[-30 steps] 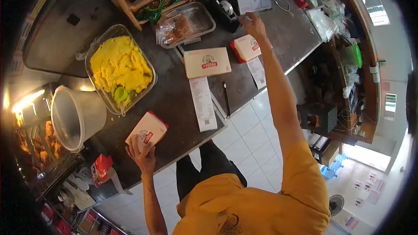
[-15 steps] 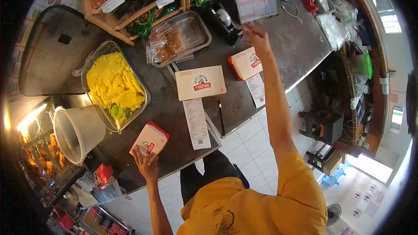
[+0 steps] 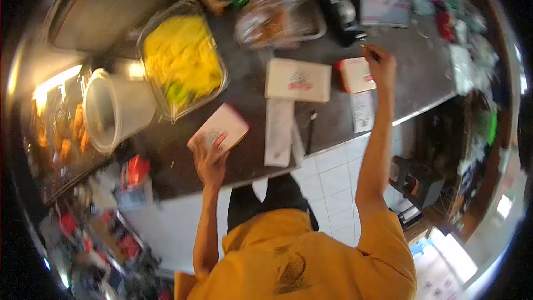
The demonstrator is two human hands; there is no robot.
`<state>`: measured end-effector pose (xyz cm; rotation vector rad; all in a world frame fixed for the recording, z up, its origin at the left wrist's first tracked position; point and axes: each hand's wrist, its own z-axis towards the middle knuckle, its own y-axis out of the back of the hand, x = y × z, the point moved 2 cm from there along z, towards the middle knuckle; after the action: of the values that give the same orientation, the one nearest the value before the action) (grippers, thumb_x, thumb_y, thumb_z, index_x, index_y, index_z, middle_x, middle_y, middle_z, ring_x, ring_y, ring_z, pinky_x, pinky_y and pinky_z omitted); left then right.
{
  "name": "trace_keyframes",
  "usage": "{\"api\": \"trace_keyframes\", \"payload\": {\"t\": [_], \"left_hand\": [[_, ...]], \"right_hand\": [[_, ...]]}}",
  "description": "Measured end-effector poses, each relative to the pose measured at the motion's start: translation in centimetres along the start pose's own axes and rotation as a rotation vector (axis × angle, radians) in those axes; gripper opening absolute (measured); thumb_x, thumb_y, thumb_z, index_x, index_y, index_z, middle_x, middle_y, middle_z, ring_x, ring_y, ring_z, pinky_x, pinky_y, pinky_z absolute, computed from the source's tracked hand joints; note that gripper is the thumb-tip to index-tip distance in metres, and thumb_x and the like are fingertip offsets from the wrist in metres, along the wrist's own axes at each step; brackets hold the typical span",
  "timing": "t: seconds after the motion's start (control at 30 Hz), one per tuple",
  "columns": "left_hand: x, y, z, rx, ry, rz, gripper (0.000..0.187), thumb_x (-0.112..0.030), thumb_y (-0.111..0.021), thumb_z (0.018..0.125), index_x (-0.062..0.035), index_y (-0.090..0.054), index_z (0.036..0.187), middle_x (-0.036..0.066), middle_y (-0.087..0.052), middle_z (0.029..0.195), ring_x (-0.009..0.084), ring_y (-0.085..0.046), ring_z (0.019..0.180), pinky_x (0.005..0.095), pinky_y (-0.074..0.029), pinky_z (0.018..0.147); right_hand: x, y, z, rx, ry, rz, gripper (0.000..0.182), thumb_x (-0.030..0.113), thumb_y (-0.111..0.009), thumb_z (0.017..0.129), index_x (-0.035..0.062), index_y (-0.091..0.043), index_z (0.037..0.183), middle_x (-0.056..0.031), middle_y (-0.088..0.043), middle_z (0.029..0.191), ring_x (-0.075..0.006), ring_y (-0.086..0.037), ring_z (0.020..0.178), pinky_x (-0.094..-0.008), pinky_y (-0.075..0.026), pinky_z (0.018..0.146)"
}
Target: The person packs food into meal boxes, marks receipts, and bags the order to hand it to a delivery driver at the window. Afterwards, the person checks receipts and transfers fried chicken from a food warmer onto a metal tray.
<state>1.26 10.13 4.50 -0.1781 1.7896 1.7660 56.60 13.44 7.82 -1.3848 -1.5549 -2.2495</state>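
My left hand (image 3: 210, 161) holds the near corner of a small red-and-white box (image 3: 229, 125), its fingers over the lid. My right hand (image 3: 382, 66) is pinched closed above another small box (image 3: 355, 74), just in front of a black tape dispenser (image 3: 341, 16); whatever is between its fingertips is too small and blurred to name. Between the two small boxes lies a larger white box (image 3: 298, 80) with a long receipt (image 3: 278, 133) at its near edge. A second receipt (image 3: 362, 112) extends from the right small box. A dark pen (image 3: 311, 132) lies beside the long receipt.
A glass tray of yellow food (image 3: 182, 58) and a white bucket (image 3: 119, 108) stand at the left. Behind are a metal tray of packets (image 3: 280, 19) and a tablet (image 3: 385, 6). Plastic bags (image 3: 466, 66) lie at the right. The counter's front edge borders a tiled floor.
The view has shifted and blurred. My right hand has gone from spread fingers beside the tape dispenser to a pinch, lower and nearer the right small box. My left hand stays on its box.
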Motion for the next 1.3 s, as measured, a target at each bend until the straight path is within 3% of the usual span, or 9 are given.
{"api": "trace_keyframes", "payload": {"t": [0.07,0.27,0.33,0.4,0.53,0.67,0.9,1.07,1.3], "left_hand": [[2.3,-1.6,-1.4,-0.046,-0.066,0.012,0.034,-0.023,-0.084,0.076,-0.0134,-0.073,0.106,0.023,-0.04,0.153,0.0446,-0.037,0.141,0.0519,-0.036,0.111],[1.5,-0.9,-1.3,-0.054,0.026,-0.03,0.049,-0.022,-0.083,0.078,-0.0068,-0.064,0.121,0.023,-0.045,0.149,0.0456,-0.039,0.14,0.0498,-0.036,0.112],[4.3,-3.4,-1.7,-0.087,0.383,-0.772,0.055,-0.019,-0.085,0.075,-0.008,-0.058,0.121,0.02,-0.046,0.15,0.0429,-0.038,0.141,0.0486,-0.039,0.103],[2.8,-1.4,-1.9,-0.089,0.072,-0.072,0.061,-0.016,-0.086,0.072,-0.0077,-0.054,0.123,0.017,-0.049,0.148,0.0395,-0.038,0.142,0.048,-0.04,0.101],[2.7,-0.5,-2.1,-0.118,0.03,-0.122,0.06,-0.016,-0.085,0.074,-0.0067,-0.052,0.124,0.016,-0.05,0.148,0.0388,-0.04,0.141,0.0479,-0.04,0.101],[3.5,-0.5,-1.8,-0.119,-0.023,-0.122,0.059,-0.017,-0.084,0.075,-0.0066,-0.052,0.124,0.015,-0.049,0.148,0.039,-0.042,0.14,0.0479,-0.04,0.101],[4.7,0.8,-1.6,-0.011,-0.016,-0.19,0.072,-0.012,-0.086,0.068,-0.0085,-0.051,0.13,0.013,-0.047,0.149,0.0381,-0.034,0.143,0.0492,-0.036,0.107],[4.5,1.8,2.2,0.21,-0.075,-0.111,0.111,-0.005,-0.085,0.05,-0.0116,-0.031,0.147,0.023,-0.031,0.151,0.0465,-0.032,0.137,0.0522,-0.033,0.112],[-4.3,3.8,8.3,0.294,-0.355,-0.189,0.098,-0.003,-0.081,0.054,-0.0096,-0.038,0.142,0.023,-0.041,0.138,0.047,-0.039,0.126,0.0515,-0.037,0.107]], "right_hand": [[8.8,-2.0,-7.9,0.235,-0.044,0.165,0.021,0.009,-0.07,0.089,0.0057,-0.076,0.109,-0.0123,-0.076,0.088,-0.0119,-0.066,0.074,-0.0279,-0.051,0.067],[20.4,-16.3,-28.1,0.477,-0.126,0.502,0.041,0.009,-0.079,0.081,0.0046,-0.054,0.113,-0.0095,-0.069,0.071,-0.0176,-0.068,0.066,-0.0322,-0.051,0.06],[19.9,-21.4,-31.6,0.371,-0.149,0.389,0.042,0.011,-0.081,0.079,0.0037,-0.05,0.107,-0.0112,-0.069,0.07,-0.0214,-0.069,0.065,-0.0347,-0.052,0.059],[19.3,-24.0,-32.7,0.261,-0.176,0.131,0.044,0.012,-0.082,0.078,0.0036,-0.047,0.103,-0.0123,-0.07,0.071,-0.024,-0.07,0.065,-0.0362,-0.052,0.059],[17.2,-23.5,-33.8,0.344,-0.393,0.297,0.046,0.013,-0.083,0.075,0.0025,-0.049,0.104,-0.0151,-0.069,0.081,-0.0328,-0.071,0.078,-0.0433,-0.053,0.069],[11.1,-27.9,-34.4,0.263,-0.298,0.294,0.052,0.01,-0.087,0.069,0.0001,-0.053,0.107,-0.0164,-0.072,0.091,-0.0266,-0.072,0.086,-0.0355,-0.056,0.077],[13.8,-24.4,-32.1,0.375,-0.165,-0.313,0.053,0.019,-0.087,0.068,-0.0021,-0.055,0.106,-0.0248,-0.069,0.086,-0.0448,-0.068,0.086,-0.0506,-0.055,0.074],[14.9,-17.1,-34.8,0.495,-0.142,0.082,0.032,0.013,-0.08,0.076,0.0044,-0.058,0.098,-0.0187,-0.069,0.079,-0.0365,-0.07,0.077,-0.0453,-0.054,0.066],[5.9,-9.1,-38.5,0.318,-0.283,0.057,0.024,0.013,-0.077,0.08,0.0045,-0.061,0.095,-0.016,-0.069,0.074,-0.033,-0.069,0.065,-0.0411,-0.053,0.06]]}}
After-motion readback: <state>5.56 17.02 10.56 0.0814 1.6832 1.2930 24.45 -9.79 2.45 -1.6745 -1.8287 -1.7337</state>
